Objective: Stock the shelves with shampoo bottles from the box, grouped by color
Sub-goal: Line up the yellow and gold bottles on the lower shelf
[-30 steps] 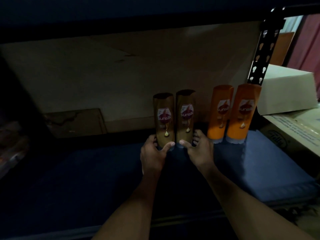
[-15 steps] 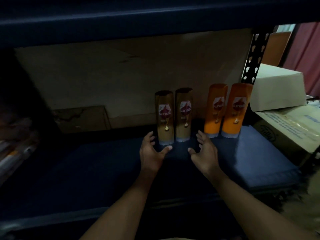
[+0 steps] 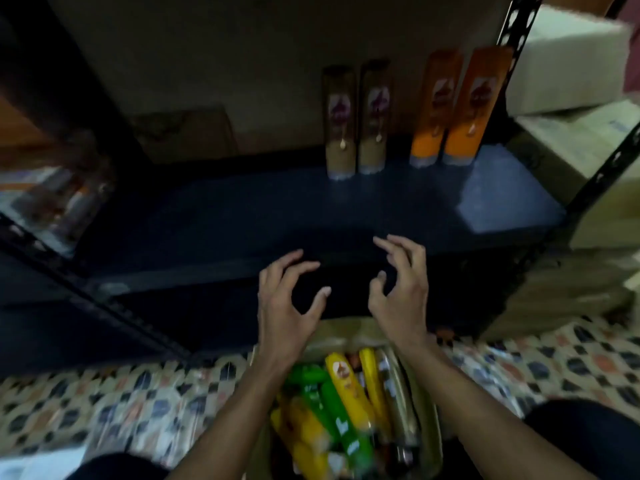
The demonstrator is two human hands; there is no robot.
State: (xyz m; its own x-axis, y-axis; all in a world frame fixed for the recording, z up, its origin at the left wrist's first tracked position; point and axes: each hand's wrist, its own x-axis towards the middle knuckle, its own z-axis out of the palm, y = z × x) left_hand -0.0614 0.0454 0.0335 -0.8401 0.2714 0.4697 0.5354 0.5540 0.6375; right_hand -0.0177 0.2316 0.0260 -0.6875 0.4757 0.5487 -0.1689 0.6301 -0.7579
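Hovering over box [image 3: 437, 441] with left hand [image 3: 287, 313] and right hand [image 3: 401, 299] empty, fingers [image 3: 398, 251] half-curled. Grab matching green bottles [image 3: 332, 407]; stand upright at shelf [image 3: 242, 209] back edge, left of brown bottles [image 3: 356, 123].

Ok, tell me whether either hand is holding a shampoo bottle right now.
No: the left hand and the right hand are both empty, fingers loosely curled in the air between the shelf and the box.

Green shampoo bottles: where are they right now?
In the head view, bottom centre: the green bottles lie in the box on the floor, among yellow bottles.
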